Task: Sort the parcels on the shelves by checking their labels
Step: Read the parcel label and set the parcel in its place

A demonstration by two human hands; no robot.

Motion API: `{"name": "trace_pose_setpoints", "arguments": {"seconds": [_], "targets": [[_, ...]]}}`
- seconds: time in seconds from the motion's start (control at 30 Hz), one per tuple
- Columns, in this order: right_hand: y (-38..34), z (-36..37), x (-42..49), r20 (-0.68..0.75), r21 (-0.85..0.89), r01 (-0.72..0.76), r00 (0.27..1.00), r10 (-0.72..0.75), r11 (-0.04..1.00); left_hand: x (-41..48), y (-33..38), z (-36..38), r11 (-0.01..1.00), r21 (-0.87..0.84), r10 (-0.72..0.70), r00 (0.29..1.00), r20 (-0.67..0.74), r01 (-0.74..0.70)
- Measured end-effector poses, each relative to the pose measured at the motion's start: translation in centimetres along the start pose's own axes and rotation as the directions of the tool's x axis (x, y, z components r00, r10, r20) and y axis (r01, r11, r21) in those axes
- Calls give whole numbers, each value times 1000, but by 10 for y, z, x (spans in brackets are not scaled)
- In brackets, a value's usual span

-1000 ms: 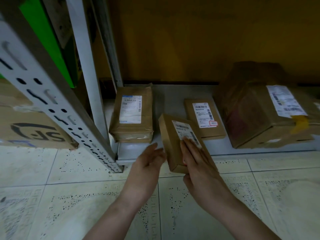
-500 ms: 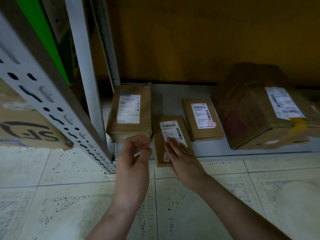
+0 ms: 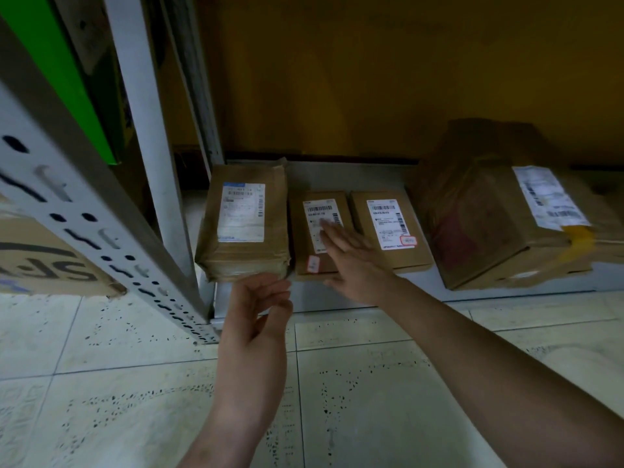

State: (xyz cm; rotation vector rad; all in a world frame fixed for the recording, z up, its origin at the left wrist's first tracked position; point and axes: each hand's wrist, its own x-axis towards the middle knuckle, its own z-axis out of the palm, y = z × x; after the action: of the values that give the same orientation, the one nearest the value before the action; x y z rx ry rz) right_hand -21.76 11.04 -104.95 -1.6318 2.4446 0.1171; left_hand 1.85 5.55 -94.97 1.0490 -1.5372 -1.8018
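Observation:
A small flat brown parcel [image 3: 305, 238] with a white label lies on the bottom shelf [image 3: 341, 177] between a thicker taped parcel [image 3: 243, 224] on its left and a similar flat parcel [image 3: 388, 228] on its right. My right hand [image 3: 354, 261] lies flat on the small parcel with fingers straight, covering part of its label. My left hand [image 3: 256, 319] hovers in front of the shelf edge, fingers loosely bent, holding nothing. A large brown box [image 3: 506, 224] with a white label sits at the shelf's right.
A perforated grey upright [image 3: 101, 231] slants across the left, with a white post [image 3: 148, 163] behind it. A cardboard box [image 3: 50, 265] with black lettering stands on the floor at far left. Speckled pale floor tiles [image 3: 371, 383] lie in front of the shelf.
The small parcel went from tilted in both hands at the shelf's front to lying flat, pushed back between its neighbours. My left hand let go and drew back.

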Motion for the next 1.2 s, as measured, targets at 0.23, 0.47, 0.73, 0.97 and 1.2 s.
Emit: {"name": "trace_pose_setpoints", "arguments": {"seconds": [0.23, 0.47, 0.73, 0.97, 1.2], "targets": [[50, 32, -85, 151, 6, -358, 923, 353, 934, 1, -3, 4, 999, 22, -48, 999, 19, 48], [17, 62, -136, -92, -82, -447, 893, 440, 891, -1, -5, 19, 993, 33, -117, 990, 80, 114], [12, 40, -122, 29, -19, -537, 843, 538, 843, -6, -10, 23, 962, 211, -209, 964, 163, 172], [-51, -31, -151, -311, 162, -466, 813, 493, 870, -9, -1, 36, 955, 133, -295, 899, 325, 265], [-90, -66, -157, -371, 228, -97, 911, 179, 969, -3, 11, 28, 964, -124, -180, 923, 339, 233]]}}
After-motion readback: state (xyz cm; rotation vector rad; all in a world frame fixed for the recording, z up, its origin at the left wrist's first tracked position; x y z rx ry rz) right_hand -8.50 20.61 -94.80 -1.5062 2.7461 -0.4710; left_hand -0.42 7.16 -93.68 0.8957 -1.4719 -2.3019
